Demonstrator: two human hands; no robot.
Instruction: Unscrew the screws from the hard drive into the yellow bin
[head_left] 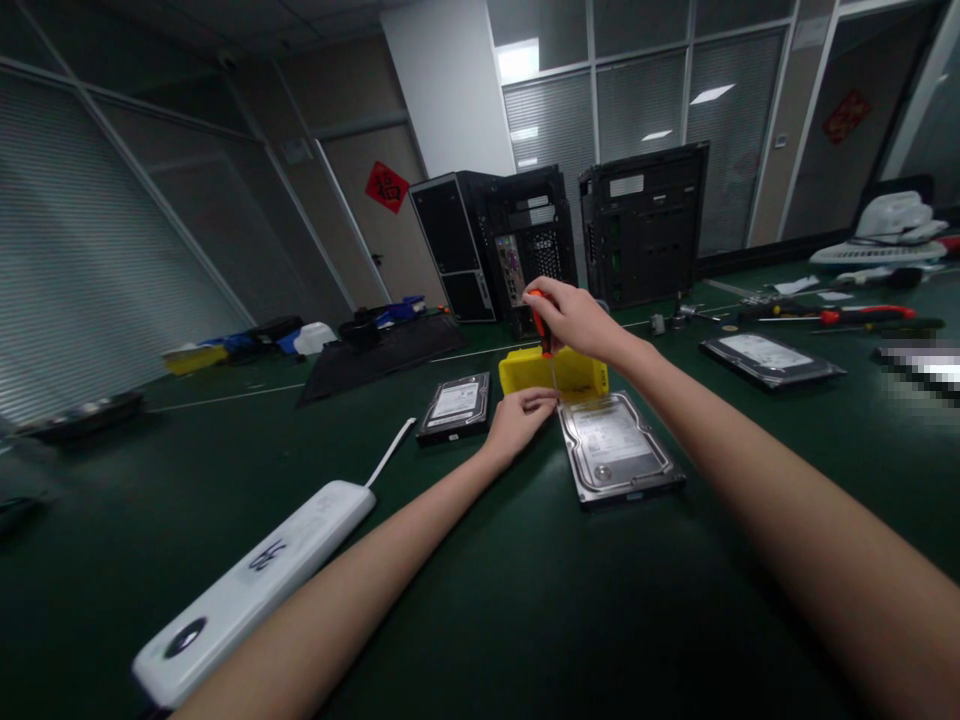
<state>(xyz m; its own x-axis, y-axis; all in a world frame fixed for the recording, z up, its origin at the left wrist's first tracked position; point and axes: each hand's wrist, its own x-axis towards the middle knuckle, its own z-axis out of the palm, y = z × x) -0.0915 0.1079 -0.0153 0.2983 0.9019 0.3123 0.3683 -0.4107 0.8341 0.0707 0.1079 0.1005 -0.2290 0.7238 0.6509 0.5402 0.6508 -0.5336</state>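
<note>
My right hand (576, 318) is wrapped round the orange and black handle of a screwdriver (545, 340), held nearly upright. The thin shaft points down at the far left corner of a hard drive (611, 440) lying flat on the table. At that corner my left hand (519, 422) has its fingertips pinched together beside the screwdriver tip; what they hold, if anything, is too small to make out. Just behind the drive and both hands stands a yellow plastic bin (517, 372). A second hard drive (455, 405) lies left of my left hand.
A white power strip (259, 590) lies front left. Another hard drive (769, 358) and red-handled pliers (832, 316) are at right. Black computer cases (645, 225) stand at the back. A dark flat panel (382, 355) lies back left.
</note>
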